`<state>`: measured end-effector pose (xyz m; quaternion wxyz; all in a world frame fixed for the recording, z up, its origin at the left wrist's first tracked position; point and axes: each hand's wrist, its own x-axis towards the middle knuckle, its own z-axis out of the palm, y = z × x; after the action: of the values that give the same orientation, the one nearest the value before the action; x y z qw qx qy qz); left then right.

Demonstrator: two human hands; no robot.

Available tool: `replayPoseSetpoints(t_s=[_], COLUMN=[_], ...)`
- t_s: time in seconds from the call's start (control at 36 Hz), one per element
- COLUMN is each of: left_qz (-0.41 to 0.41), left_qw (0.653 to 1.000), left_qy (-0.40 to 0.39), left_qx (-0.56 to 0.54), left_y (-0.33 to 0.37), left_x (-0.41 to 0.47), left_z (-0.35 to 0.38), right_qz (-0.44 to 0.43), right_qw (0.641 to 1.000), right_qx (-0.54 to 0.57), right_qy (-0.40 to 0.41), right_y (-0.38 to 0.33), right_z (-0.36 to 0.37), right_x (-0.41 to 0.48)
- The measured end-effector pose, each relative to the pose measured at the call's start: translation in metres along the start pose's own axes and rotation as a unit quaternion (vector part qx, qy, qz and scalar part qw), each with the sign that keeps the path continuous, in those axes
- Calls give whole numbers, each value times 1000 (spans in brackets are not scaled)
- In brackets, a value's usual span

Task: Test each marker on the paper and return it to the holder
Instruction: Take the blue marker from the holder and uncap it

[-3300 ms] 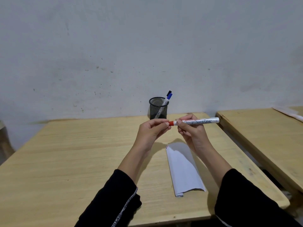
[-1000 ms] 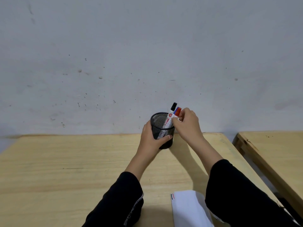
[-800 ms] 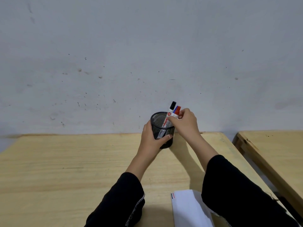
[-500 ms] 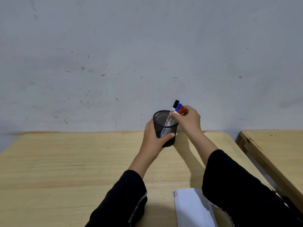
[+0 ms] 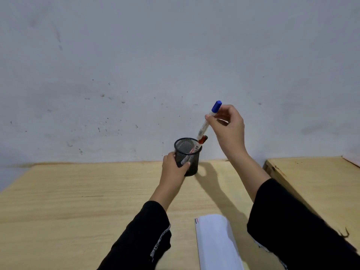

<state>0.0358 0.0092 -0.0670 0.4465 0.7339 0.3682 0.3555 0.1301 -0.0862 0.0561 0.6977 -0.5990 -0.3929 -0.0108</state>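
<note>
1. Markers were the matter at hand: a white-barrelled marker with a blue cap (image 5: 208, 119) was pinched in the right hand (image 5: 228, 125), thumb and fingertips closed on the barrel just under the cap.
2. It was tilted, cap uppermost and leaning right, its lower end at or just above the rim of the black wire-mesh cylindrical holder (image 5: 188, 155); whether that end was inside could not be told.
3. A red-capped white marker (image 5: 199, 144) leaned inside the holder against its right rim, the cap sticking out above it.
4. The left hand (image 5: 174, 168) was wrapped around the holder's lower left side, thumb across the front of the mesh.
5. The holder stood on the pale wooden worktop (image 5: 78, 191) near its far edge, close to a grey-white wall (image 5: 136, 65).
6. A folded white sheet of paper (image 5: 216, 242) lay on the worktop's near side, well apart from the holder, with small red and blue marks at its far left corner.
7. Both forearms wore black sleeves (image 5: 140, 238).
8. A second wooden table (image 5: 311, 178) stood to the right.
</note>
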Motion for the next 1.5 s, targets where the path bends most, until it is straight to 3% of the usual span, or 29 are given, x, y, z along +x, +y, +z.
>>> replayPoseSetpoints(t_s=[0.17, 0.39, 0.64, 0.86, 1.22, 1.33, 1.5], left_qz=[-18, 85, 133, 148, 119, 97, 45], left_qw=[999, 984, 980, 982, 968, 964, 945], left_qy=[-7, -52, -96, -102, -72, -71, -58], left_qx=[-42, -149, -112, -61, -207, -236, -319], left_y=[21, 72, 84, 75, 68, 61, 55], left_x=[-23, -76, -120, -135, -144, -146, -150], left_z=[-19, -52, -72, -80, -90, -90, -89], right_qz=[-21, -8, -27, -44, 10, 54, 99], right_qw=[1000, 991, 964, 949, 960, 969, 977], right_qx=[-10, -100, -209, -240, -113, -64, 107], right_qy=[-3, -91, -163, -201, -257, -231, -157], right_y=[-19, -12, -17, -28, -35, -31, -31], right_z=[-23, -41, -48, -52, -79, -86, -88], right_x=[-33, -95, -132, -147, -154, -153, -156])
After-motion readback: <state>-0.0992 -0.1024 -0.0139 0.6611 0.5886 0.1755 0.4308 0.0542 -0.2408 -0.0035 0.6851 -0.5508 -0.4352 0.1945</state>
